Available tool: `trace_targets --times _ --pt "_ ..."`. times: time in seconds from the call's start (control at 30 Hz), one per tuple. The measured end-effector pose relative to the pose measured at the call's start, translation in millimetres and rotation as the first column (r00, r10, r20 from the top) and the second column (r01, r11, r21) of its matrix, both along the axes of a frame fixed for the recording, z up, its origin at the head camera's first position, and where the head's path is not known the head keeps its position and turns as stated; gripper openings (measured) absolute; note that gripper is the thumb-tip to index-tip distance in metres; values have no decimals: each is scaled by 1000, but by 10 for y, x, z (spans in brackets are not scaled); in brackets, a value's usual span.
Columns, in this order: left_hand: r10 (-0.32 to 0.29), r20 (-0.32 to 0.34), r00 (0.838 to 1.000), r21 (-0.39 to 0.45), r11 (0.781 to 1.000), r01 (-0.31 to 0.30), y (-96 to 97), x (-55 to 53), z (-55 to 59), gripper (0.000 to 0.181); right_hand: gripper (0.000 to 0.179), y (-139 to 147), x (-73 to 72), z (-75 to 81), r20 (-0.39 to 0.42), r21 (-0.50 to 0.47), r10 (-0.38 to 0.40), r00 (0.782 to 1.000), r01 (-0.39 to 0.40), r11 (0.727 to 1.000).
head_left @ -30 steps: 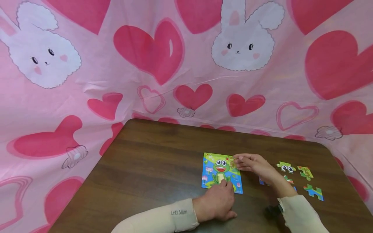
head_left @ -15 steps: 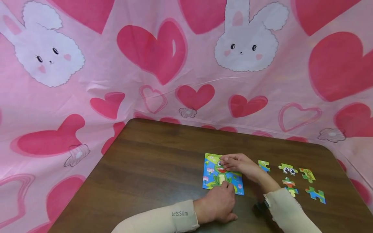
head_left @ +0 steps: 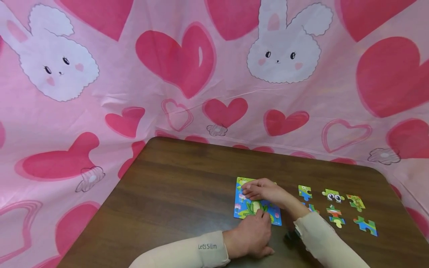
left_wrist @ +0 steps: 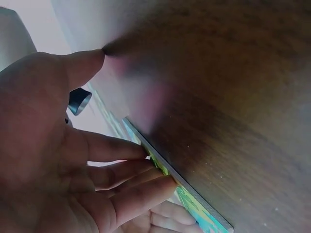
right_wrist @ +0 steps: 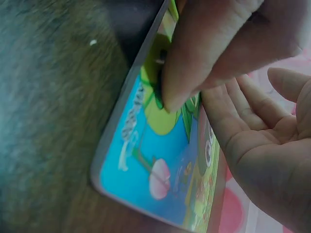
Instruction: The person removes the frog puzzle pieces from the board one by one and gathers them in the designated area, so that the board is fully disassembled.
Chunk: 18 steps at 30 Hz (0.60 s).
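Observation:
A square frog-picture puzzle board (head_left: 256, 205) lies flat on the brown table. My left hand (head_left: 252, 233) rests its fingertips on the board's near edge, the thumb apart from it; in the left wrist view those fingers (left_wrist: 121, 153) reach the edge fairly straight. My right hand (head_left: 268, 193) lies across the upper part of the board with its fingers extended, hiding the frog's face from the head view. In the right wrist view the right palm (right_wrist: 272, 155) shows beside the board, the fingers touching or just above its surface. Neither hand grips anything.
Several loose puzzle pieces lie to the right of the board, among them one with two eyes (head_left: 333, 196) and a blue-green one (head_left: 366, 226). A dark device (head_left: 292, 238) sits under the right wrist. A pink cloth (head_left: 187, 85) with hearts and rabbits hangs behind the table.
My right hand has slid leftward across the board's upper part, from its right edge to its upper left. The left hand stays in place. More loose pieces have come into view.

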<state>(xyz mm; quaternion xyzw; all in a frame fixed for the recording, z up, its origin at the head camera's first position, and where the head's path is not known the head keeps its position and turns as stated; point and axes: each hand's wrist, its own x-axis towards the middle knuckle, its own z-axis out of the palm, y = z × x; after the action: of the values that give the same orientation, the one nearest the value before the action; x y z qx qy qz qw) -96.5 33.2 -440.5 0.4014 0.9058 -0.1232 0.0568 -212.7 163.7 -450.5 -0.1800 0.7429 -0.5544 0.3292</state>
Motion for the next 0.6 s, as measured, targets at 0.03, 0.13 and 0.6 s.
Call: trace_targets --times 0.03,0.13,0.6 --pt "0 -12 1000 -1 1000 0 3 9 -3 64 44 -17 4 7 13 0 -1 1000 1 1000" --pt "-9 -46 999 -4 1000 9 10 29 -13 65 43 -59 15 30 34 10 5 999 -5 1000" --pt "-14 -50 999 -24 1000 13 -1 10 15 71 42 -115 -15 18 -14 56 34 999 -33 998"
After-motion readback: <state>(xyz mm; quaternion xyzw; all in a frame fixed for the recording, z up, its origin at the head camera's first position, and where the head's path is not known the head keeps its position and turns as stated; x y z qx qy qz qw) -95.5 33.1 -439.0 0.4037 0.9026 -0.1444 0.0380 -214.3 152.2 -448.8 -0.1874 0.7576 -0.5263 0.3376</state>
